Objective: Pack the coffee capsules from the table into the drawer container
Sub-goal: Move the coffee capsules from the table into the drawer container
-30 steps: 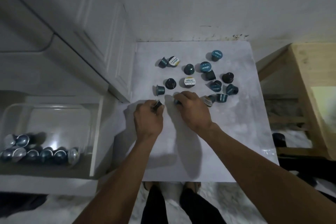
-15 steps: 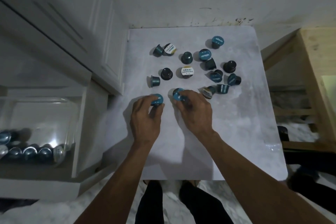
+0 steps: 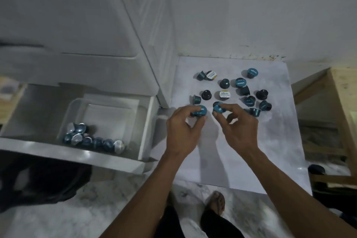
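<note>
White table [image 3: 270, 141], scattered capsules [image 3: 225, 94], wooden frame [image 3: 343, 91]

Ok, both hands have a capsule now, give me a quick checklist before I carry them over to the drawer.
1. Left hand pinches a teal capsule: ok.
2. Right hand pinches a second teal capsule: ok.
3. Both capsules lifted clear of the table: cannot tell.
4. Drawer open: ok.
5. Clear container has room: ok, capsules only fill its near end.
6. Path leftward to the drawer unobstructed: ok, nothing shows in between.
</note>
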